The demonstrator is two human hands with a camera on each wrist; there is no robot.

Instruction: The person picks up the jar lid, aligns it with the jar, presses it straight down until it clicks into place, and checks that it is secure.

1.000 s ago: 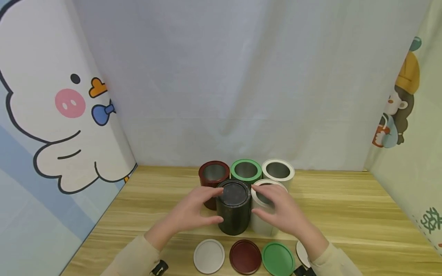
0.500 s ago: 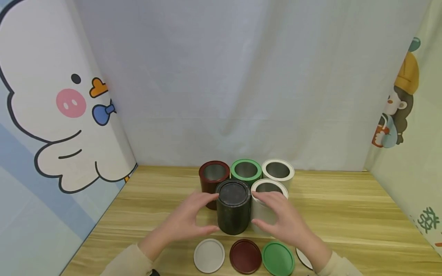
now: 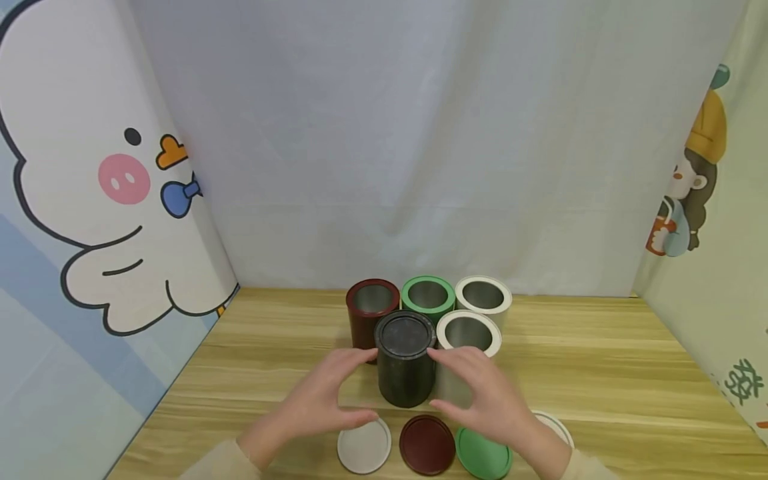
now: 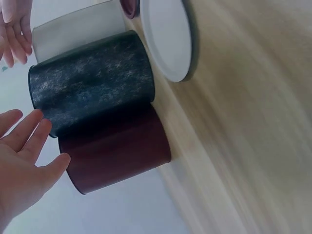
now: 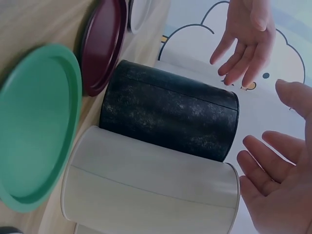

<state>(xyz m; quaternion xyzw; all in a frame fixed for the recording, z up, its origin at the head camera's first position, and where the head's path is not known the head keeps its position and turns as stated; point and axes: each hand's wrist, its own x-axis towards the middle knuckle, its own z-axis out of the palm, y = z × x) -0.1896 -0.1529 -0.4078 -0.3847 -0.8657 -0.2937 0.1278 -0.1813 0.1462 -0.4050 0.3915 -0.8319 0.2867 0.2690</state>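
Two spread hands, the left hand (image 3: 315,397) and the right hand (image 3: 495,400), have slipped back a little toward the person over the last second, yet they still flank the black tin (image 3: 407,383), fingers and thumbs parted and nothing pinched; whether a fingertip grazes it I cannot tell. The black tin has kept its place, upright on the bench (image 3: 270,347), just beside the front white tin (image 5: 151,178), with the dark red tin (image 3: 363,331), green tin (image 3: 441,311) and rear white tin (image 3: 483,311) behind. Its top looks closed while those four gape, so I judge its placing finished and the hands leaving it be. Their retreat also bares more of the right-hand white lid (image 3: 557,425), lying in a row with the green lid (image 3: 482,455), dark red lid (image 3: 427,447) and left-hand white lid (image 3: 363,448). No brand, label or lettering shows on tins or lids; only a green mark (image 3: 744,380) on the right wall hanging (image 3: 678,293) resembles a written character, and I cannot read it.
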